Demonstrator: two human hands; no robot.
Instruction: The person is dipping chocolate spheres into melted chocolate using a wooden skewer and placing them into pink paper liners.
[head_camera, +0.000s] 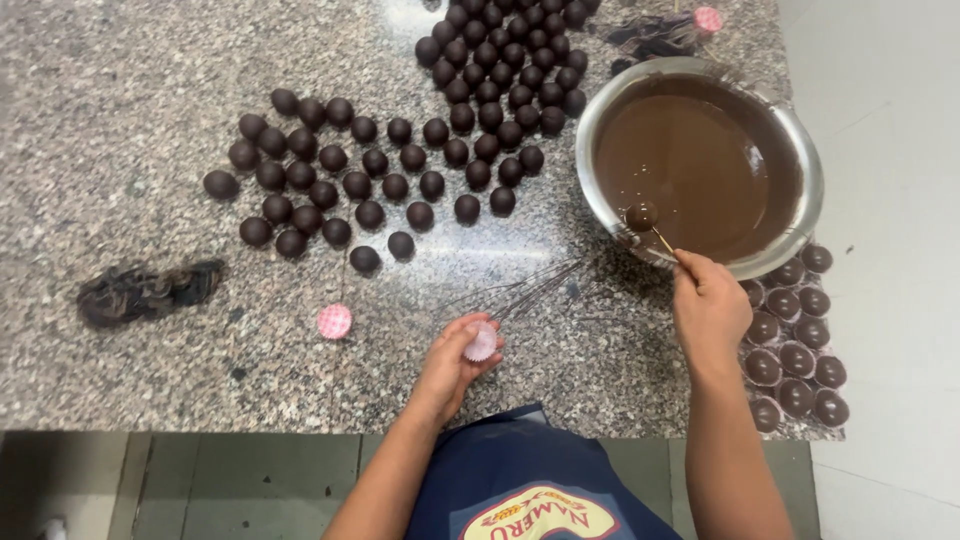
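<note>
**Q:** What does the right hand (708, 312) hold?

**A:** Its fingers are pinched closed on a thin wooden stick (663, 241). The stick carries a chocolate ball (640, 216) at the near edge of a steel bowl (800, 128) of melted chocolate (690, 170). Whether the ball touches the melted surface cannot be told.

**Q:** And the left hand (455, 362)?

**A:** Its fingers are curled closed around a small pink paper cup (481, 342), held just above the speckled granite worktop (120, 100), well apart from the bowl.

**Q:** What lies around them?

**A:** Rows of dark chocolate balls (400, 160) cover the worktop's middle and far part. A second pink cup (334, 321) stands left of the left hand. Cupped chocolates (795, 350) sit at the right edge, beside the right hand. A dark chocolate smear (145, 290) marks the left side.
</note>
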